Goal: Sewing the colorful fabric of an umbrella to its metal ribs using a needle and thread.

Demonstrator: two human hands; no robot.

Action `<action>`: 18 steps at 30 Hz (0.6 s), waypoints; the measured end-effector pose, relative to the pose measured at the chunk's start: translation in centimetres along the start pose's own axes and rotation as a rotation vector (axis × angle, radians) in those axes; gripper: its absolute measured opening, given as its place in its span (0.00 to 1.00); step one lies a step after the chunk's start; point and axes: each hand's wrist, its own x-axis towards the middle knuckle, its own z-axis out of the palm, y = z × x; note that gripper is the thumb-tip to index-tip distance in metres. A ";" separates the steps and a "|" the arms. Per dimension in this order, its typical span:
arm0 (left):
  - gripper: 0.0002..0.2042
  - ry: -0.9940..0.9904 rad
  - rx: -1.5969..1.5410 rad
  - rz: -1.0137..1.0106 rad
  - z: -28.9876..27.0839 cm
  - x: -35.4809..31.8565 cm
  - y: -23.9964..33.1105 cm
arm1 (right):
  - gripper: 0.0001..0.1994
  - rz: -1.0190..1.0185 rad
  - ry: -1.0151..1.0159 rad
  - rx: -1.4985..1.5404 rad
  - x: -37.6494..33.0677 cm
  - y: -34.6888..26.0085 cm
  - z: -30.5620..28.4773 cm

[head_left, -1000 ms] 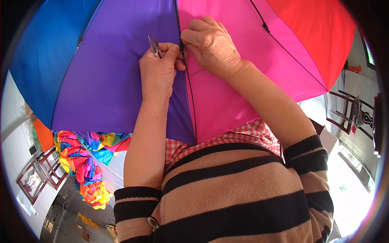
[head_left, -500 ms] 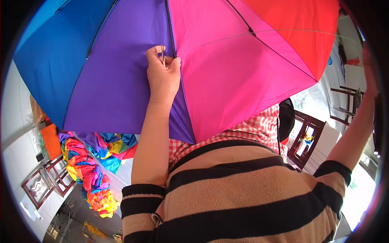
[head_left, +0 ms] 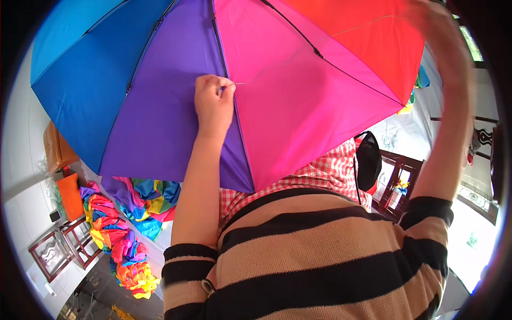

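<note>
A rainbow umbrella [head_left: 293,117] is spread before me, its inner side and dark ribs showing. My left hand [head_left: 214,101] is closed at the seam between the purple and pink panels, fingertips pinched at an umbrella rib [head_left: 220,50]. From there a thin pale thread [head_left: 290,57] runs up to the right across the pink and red panels. Toward its far end is my right hand [head_left: 434,26], raised over the red panel at the upper right. Motion smears its fingers, so its grip is unclear.
Crumpled rainbow cloth [head_left: 114,226] lies in a heap at the left, near an orange box-like thing [head_left: 70,194] and a wooden chair [head_left: 64,242]. A red-and-white checked cloth [head_left: 314,168] covers my lap. Beside it is a black cap-like item [head_left: 368,160].
My right hand has swung inward and up from the far right edge. The left fingers have closed at the rib; the slim metal tool seen among them earlier no longer shows.
</note>
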 end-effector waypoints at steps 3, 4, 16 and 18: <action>0.03 -0.070 -0.370 -0.474 -2.7 0.8 1.8 | 0.07 0.325 -0.812 0.270 -7.1 -5.0 11.1; 0.03 -0.034 -0.522 -0.519 -3.1 1.5 3.0 | 0.06 0.119 -0.881 0.344 -9.6 -5.3 14.3; 0.04 -0.081 -0.362 -0.405 -2.4 1.6 1.0 | 0.04 0.346 -0.436 0.287 -15.7 -7.0 25.2; 0.04 -0.112 -0.112 -0.272 -3.1 1.5 0.5 | 0.05 0.912 -0.179 0.899 -11.1 -4.8 21.0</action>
